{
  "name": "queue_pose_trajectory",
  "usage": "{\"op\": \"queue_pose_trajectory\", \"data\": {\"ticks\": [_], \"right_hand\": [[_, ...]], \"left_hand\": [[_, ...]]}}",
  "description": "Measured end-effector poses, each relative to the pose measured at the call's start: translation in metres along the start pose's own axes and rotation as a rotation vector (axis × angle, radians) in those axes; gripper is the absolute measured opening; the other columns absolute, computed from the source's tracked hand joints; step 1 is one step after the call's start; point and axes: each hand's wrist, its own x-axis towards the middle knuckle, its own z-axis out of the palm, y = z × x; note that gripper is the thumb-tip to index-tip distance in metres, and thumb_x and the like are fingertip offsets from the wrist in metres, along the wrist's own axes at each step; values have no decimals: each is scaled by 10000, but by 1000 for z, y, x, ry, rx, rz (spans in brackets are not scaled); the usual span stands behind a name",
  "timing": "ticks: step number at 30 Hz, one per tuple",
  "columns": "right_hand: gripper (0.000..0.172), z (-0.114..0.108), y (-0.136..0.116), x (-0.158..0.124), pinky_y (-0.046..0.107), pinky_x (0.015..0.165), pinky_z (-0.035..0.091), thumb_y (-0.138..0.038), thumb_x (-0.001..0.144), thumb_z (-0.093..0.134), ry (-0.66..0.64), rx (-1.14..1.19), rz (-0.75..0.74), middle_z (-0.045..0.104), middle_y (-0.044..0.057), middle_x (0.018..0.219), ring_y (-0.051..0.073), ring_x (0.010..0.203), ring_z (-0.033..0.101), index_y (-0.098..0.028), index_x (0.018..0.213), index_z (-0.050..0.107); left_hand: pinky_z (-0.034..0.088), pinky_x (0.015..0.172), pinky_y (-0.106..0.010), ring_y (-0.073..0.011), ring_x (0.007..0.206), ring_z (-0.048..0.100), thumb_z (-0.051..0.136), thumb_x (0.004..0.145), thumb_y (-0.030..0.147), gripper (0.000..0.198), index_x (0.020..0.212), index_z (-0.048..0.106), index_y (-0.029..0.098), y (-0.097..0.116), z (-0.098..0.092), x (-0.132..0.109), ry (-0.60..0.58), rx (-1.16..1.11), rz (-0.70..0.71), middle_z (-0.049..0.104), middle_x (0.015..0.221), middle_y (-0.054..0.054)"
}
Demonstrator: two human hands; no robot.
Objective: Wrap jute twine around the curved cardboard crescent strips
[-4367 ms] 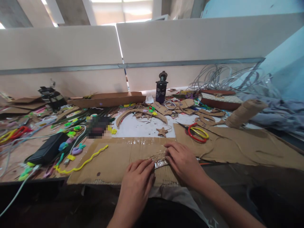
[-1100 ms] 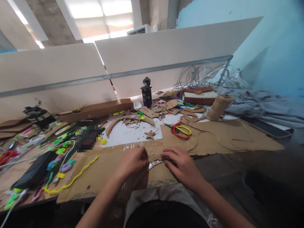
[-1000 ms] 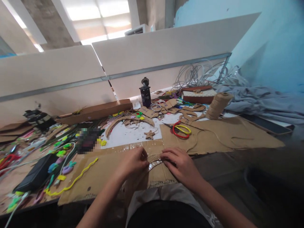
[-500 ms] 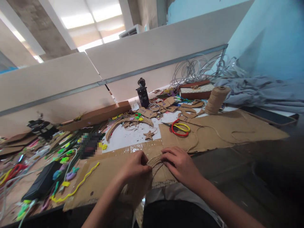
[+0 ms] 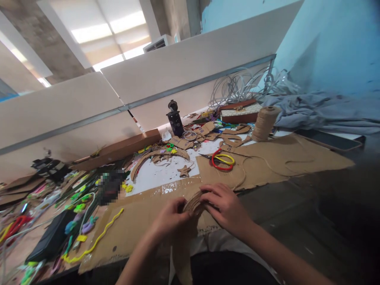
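Both hands hold a curved cardboard strip (image 5: 193, 203) above the table's near edge. Its upper part is wound with jute twine, while the bare lower end hangs toward my lap. My left hand (image 5: 170, 217) pinches the strip from the left with thumb and fingers. From the right, my right hand (image 5: 224, 206) closes its fingers over the wound part. A strand of twine (image 5: 244, 174) runs from near my right hand across the cardboard sheet (image 5: 285, 152), below the twine spool (image 5: 265, 123). My fingers partly hide the winding.
Red-and-yellow-handled scissors (image 5: 222, 159) lie ahead, beside a cardboard star (image 5: 184, 171) and a twine-wrapped crescent (image 5: 142, 161). A dark bottle (image 5: 175, 120) stands behind. A yellow wavy strip (image 5: 103, 231) and a black case (image 5: 51, 236) lie left; a phone (image 5: 328, 139) lies right.
My left hand has turned and shifted slightly, and the strip has rotated so its wound face shows more. My right hand stays on it. The whole view has shifted a little.
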Motion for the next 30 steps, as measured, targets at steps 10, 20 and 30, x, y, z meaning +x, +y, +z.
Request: {"op": "queue_pose_trajectory", "data": {"ticks": [10,20,30], "right_hand": [[132,-23,-27,-6,272,695,445,-214,942,604,57,302,236,663,9,784,168,760,611,-206,821,656],[324,-12,-34,-9,329,818,536,-457,871,704,-152,998,619,758,80,998,231,941,689,-171,1021,734],[355,-15,-34,0,342,826,543,-496,809,775,-10,1119,700,718,42,866,208,857,659,-186,980,749]], "left_hand": [[406,617,-263,-150,659,531,807,678,461,381,840,651,154,-3,6,-19,60,-310,82,613,727,-6],[455,759,-309,-216,834,589,756,784,482,359,949,688,170,-6,18,-28,59,-264,190,659,888,-65],[421,635,-270,-184,703,525,721,768,469,298,856,651,192,5,26,-33,111,-122,138,563,697,-1]]}}
